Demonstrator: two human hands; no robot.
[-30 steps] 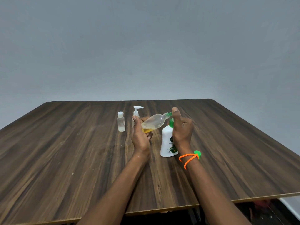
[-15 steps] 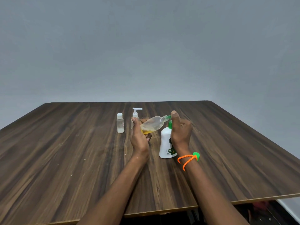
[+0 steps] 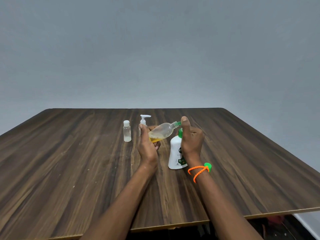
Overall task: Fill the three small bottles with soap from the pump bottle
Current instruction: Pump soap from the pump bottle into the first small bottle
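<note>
Both hands curled: left (image 3: 147, 144) around tilted clear bottle (image 3: 161, 131), right (image 3: 191, 141) atop pump bottle (image 3: 175, 153).

Both forearms reach forward over the table (image 3: 69, 170). The left hand (image 3: 147, 146) stands on edge, thumb up, fingers curled round a tilted clear bottle (image 3: 161, 132). The right hand (image 3: 191, 141), just beside it, is loosely fisted with thumb raised at the bottle's neck.

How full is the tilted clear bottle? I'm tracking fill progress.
Barely filled: the clear bottle holds only a shallow yellow pool at its lower end.
</note>
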